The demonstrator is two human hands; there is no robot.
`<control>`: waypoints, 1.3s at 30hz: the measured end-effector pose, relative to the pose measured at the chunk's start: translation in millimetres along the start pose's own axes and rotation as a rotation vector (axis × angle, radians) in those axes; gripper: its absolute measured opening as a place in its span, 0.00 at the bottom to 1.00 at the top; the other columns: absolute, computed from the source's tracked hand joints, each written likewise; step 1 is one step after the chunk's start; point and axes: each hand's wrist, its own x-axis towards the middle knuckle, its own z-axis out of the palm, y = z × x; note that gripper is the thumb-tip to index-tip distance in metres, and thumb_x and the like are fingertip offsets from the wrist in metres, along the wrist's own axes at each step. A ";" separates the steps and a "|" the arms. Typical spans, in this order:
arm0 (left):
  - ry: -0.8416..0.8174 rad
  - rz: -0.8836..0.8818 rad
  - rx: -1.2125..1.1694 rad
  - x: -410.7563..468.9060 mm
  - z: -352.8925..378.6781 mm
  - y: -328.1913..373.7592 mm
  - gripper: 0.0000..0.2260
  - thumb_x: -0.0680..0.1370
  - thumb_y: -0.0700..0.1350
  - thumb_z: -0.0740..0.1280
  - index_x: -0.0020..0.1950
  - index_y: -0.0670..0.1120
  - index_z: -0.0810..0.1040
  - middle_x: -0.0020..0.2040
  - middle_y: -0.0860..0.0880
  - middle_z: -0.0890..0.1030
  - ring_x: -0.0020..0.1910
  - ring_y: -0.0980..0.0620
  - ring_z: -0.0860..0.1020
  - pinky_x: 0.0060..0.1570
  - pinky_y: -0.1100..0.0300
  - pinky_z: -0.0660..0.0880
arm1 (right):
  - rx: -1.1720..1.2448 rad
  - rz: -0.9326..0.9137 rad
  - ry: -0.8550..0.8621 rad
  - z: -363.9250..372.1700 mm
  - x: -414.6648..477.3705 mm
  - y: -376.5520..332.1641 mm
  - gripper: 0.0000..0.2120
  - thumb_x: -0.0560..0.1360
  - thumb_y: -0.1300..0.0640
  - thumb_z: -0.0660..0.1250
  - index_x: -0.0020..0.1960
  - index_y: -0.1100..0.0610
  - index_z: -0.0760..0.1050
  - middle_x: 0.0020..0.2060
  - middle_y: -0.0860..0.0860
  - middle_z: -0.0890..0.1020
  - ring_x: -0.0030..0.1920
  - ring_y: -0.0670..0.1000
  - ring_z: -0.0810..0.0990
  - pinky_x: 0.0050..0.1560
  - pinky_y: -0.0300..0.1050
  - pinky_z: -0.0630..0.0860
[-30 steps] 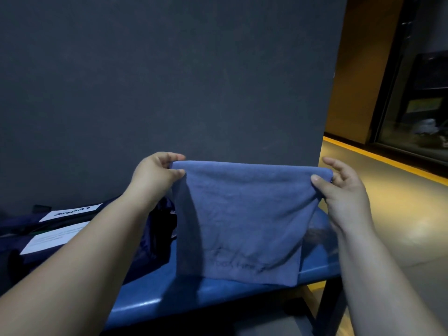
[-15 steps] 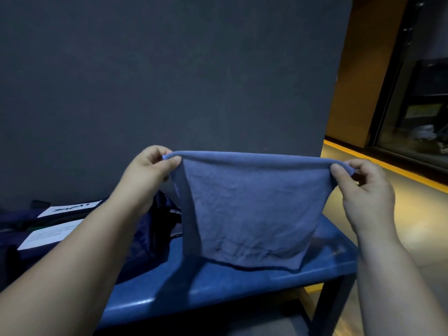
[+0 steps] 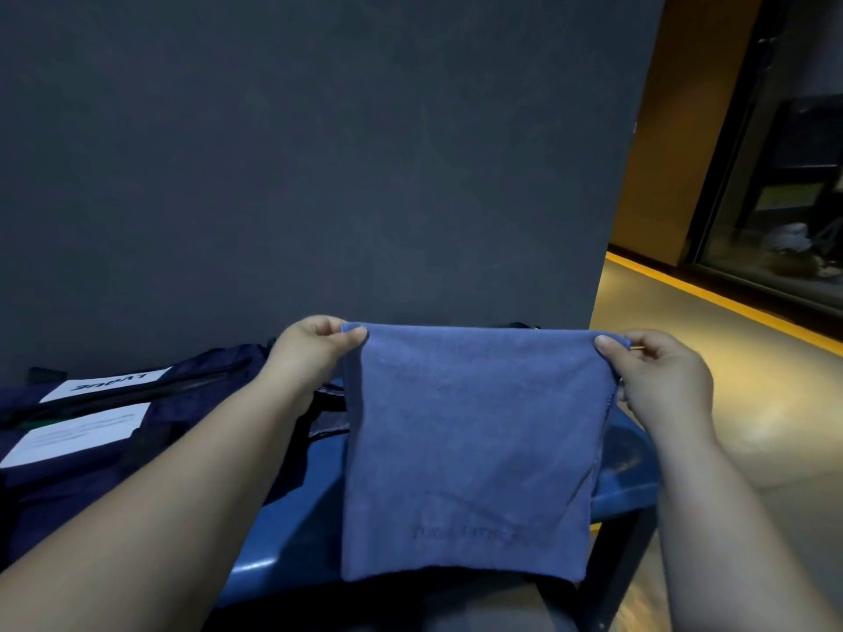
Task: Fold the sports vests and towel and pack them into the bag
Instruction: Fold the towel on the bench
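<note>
The towel (image 3: 470, 449) has come lower and hangs flat over the right end of the counter (image 3: 292, 531). The left hand (image 3: 314, 353) and right hand (image 3: 661, 380) each pinch a top corner. The bag (image 3: 54, 504) lies nearer the left hand.

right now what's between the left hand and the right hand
In the head view, the blue towel spans the gap: the left hand and the right hand each pinch a top corner.

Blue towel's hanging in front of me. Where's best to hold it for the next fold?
Grip the blue cloth towel by its two top corners, pinched from the outer sides, as the left hand and right hand do now: it hangs flat and square, lower edge free.
</note>
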 end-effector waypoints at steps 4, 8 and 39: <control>0.012 -0.061 0.033 12.7 15.8 -24.4 0.07 0.76 0.44 0.72 0.40 0.45 0.77 0.33 0.48 0.75 0.30 0.51 0.68 0.27 0.62 0.67 | 0.026 0.110 -0.037 14.1 6.0 25.1 0.06 0.77 0.54 0.69 0.51 0.55 0.79 0.34 0.54 0.80 0.21 0.41 0.75 0.22 0.33 0.69; 0.034 -0.143 -0.081 28.0 35.8 -36.1 0.06 0.77 0.41 0.70 0.42 0.44 0.75 0.33 0.48 0.72 0.27 0.53 0.70 0.27 0.63 0.71 | 0.094 0.168 -0.026 26.0 16.0 42.3 0.07 0.78 0.55 0.67 0.54 0.57 0.79 0.42 0.55 0.83 0.24 0.40 0.79 0.22 0.32 0.71; -0.565 0.149 1.135 70.8 142.5 -146.4 0.29 0.81 0.65 0.47 0.80 0.57 0.48 0.80 0.56 0.44 0.78 0.52 0.39 0.74 0.43 0.36 | -0.912 0.060 -0.874 107.8 41.7 135.2 0.38 0.76 0.35 0.60 0.80 0.47 0.48 0.79 0.48 0.44 0.78 0.50 0.39 0.75 0.55 0.38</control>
